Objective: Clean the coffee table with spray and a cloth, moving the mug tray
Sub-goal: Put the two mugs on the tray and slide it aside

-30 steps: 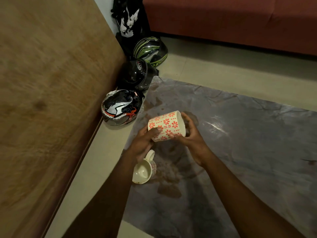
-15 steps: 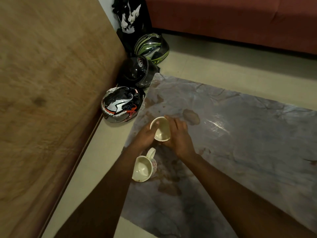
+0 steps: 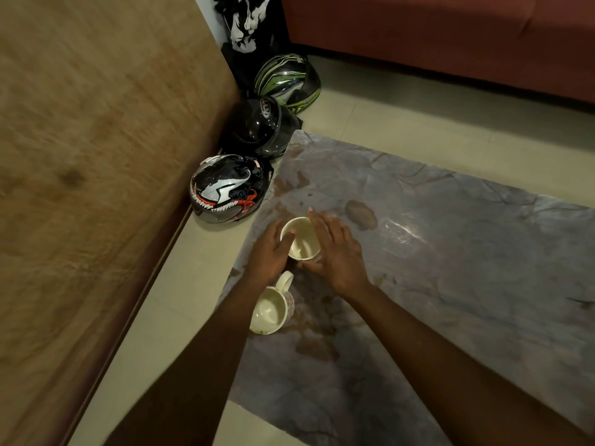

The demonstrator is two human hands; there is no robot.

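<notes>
A cream mug (image 3: 302,239) with a red flower pattern stands upright on the grey marbled coffee table (image 3: 450,268), near its left edge. My left hand (image 3: 272,252) rests against the mug's left side, thumb on the rim. My right hand (image 3: 335,252) cups its right side, fingers spread. A second cream mug (image 3: 272,309) stands just nearer me, its handle pointing toward my left wrist. Brown stains mark the tabletop around both mugs. No tray, spray or cloth is in view.
Three motorcycle helmets sit on the floor left of the table: a white-and-black one (image 3: 227,188), a black one (image 3: 257,127) and a green-striped one (image 3: 286,80). A brown bed or sofa side (image 3: 90,156) fills the left. A red sofa (image 3: 450,33) lies beyond.
The flowered mug was held tilted above the table a second ago; both hands have turned it upright and lowered it onto the tabletop.
</notes>
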